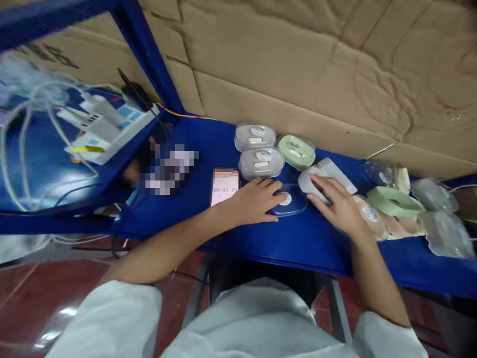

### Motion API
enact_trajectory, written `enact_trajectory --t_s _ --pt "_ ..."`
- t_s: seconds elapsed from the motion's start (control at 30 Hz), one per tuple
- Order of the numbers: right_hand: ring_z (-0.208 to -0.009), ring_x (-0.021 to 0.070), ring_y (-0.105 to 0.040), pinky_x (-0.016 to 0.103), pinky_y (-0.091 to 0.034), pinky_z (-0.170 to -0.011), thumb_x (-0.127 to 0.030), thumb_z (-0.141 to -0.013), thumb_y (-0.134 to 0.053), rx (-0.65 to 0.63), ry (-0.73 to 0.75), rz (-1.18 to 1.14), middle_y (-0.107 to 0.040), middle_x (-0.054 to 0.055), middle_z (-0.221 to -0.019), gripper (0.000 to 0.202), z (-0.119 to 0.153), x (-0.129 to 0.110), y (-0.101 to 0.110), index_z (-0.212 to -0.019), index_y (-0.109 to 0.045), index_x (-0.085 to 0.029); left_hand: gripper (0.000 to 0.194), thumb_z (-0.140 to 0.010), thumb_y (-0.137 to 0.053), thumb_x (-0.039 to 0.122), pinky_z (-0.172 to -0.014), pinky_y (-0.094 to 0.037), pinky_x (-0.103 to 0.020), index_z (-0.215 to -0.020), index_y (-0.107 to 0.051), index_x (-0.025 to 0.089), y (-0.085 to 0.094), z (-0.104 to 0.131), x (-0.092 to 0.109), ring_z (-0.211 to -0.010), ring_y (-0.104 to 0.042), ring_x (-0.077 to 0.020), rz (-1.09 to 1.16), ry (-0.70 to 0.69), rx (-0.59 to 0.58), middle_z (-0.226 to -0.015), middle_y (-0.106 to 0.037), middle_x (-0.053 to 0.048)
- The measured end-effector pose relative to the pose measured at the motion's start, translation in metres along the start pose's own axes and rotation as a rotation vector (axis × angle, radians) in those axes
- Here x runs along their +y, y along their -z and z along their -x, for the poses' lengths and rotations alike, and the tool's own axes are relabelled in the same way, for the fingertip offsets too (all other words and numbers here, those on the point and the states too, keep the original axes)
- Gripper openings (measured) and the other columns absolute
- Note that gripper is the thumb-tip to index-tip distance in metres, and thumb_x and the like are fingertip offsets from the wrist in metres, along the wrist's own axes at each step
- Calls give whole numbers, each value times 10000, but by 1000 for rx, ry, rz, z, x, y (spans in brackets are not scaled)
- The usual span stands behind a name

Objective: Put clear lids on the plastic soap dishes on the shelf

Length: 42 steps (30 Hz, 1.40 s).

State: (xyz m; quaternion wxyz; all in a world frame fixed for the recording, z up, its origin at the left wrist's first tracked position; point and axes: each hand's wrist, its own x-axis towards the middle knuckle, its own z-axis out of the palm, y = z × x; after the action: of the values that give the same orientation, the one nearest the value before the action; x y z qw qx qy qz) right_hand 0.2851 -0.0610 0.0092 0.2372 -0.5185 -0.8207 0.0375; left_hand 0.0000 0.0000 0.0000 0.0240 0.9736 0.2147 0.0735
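Lid (296, 203), clear and oval, under open left hand (256, 201); rounded white piece (307, 183) in grip of right hand (342, 206)

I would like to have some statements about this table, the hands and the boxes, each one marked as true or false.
1. The right hand holds a pale piece. True.
2. The left hand is closed into a fist. False: its fingers are spread, at the clear lid.
3. The phone shows 00:42:00. True.
4. All three lidded boxes near the cardboard are green. False: two grey boxes and one green box.
5. The table is blue. True.
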Motion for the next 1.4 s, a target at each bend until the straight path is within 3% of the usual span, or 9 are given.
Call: enact_trajectory --t_s 0.2,0.33,0.63,0.83,0.97,1.03,1.2,1.3,1.4 --pt "-1279 291 -680 459 -564 -1106 -359 -1046 -650 -8 -34 -90 -693 101 -1409 499 1 -11 13 -1532 -569 -277 479 -965 -752 367 -1013 -547 -456 -1371 -600 163 -5 4 0 -1182 -690 -348 42 18 25 -1379 -621 -163" --pt "-1269 280 -679 425 -578 -1055 -383 -1024 -691 -86 -64 -128 -670 99 -1446 572 26 -37 23 -1563 -519 -304 476 -973 -718 271 -1056 -546 -446 -1409 -565 156 -11 5 -2 -1279 -652 -340 75 11 69 -1444 -591 -176" --pt "-1301 254 -677 450 -513 -1039 -259 -1093 -581 -228 80 57 -684 80 -1474 460 92 -77 -19 -1550 -530 -287 439 -974 -676 216 -1052 -566 -407 -1394 -566 155 -16 6 -5 -1308 -649 -309 92 13 136 -1455 -597 -176" --pt "-1486 263 -542 485 -422 -1214 -284 -1110 -523 -119 36 78 -624 80 -1553 440 82 -44 -7 -1549 -544 -265 387 -1006 -644 259 -1048 -568 -412 -1374 -606 146 -13 3 -9 -1279 -679 -304 75 63 121 -1456 -627 -175" --pt "-1485 349 -529 575 -374 -1222 -339 -1089 -532 133 -230 351 -615 156 -1549 453 53 6 9 -1515 -584 -192 341 -998 -642 234 -1080 -548 -461 -1326 -642 141 -13 1 -12 -1290 -669 -326 67 52 106 -1439 -638 -187" --pt "-1405 390 -593 614 -382 -1187 -358 -1059 -570 112 -328 458 -675 183 -1467 436 35 28 12 -1444 -649 -167 336 -993 -640 213 -1090 -539 -476 -1322 -649 141 -12 1 -11 -1302 -660 -330 78 56 94 -1442 -632 -193" --pt "-1105 332 -743 514 -484 -1063 -345 -1045 -571 94 -366 394 -808 151 -1172 330 21 42 16 -1238 -769 -165 389 -1026 -597 188 -1193 -451 -487 -1412 -607 143 -3 7 22 -1464 -537 -331 64 28 124 -1574 -551 -190" --pt "-1105 299 -737 459 -489 -1039 -414 -1057 -590 262 -284 338 -802 127 -1191 339 40 20 18 -1252 -749 -187 460 -1045 -633 315 -1184 -457 -477 -1477 -553 183 -4 14 62 -1476 -518 -322 102 -78 109 -1592 -549 -148" --pt "-1093 276 -738 429 -481 -1024 -405 -1059 -617 290 -172 284 -804 104 -1189 287 71 -12 15 -1235 -735 -211 358 -1014 -691 301 -1154 -488 -475 -1342 -618 177 -15 22 95 -1418 -563 -319 109 -82 98 -1450 -647 -133"
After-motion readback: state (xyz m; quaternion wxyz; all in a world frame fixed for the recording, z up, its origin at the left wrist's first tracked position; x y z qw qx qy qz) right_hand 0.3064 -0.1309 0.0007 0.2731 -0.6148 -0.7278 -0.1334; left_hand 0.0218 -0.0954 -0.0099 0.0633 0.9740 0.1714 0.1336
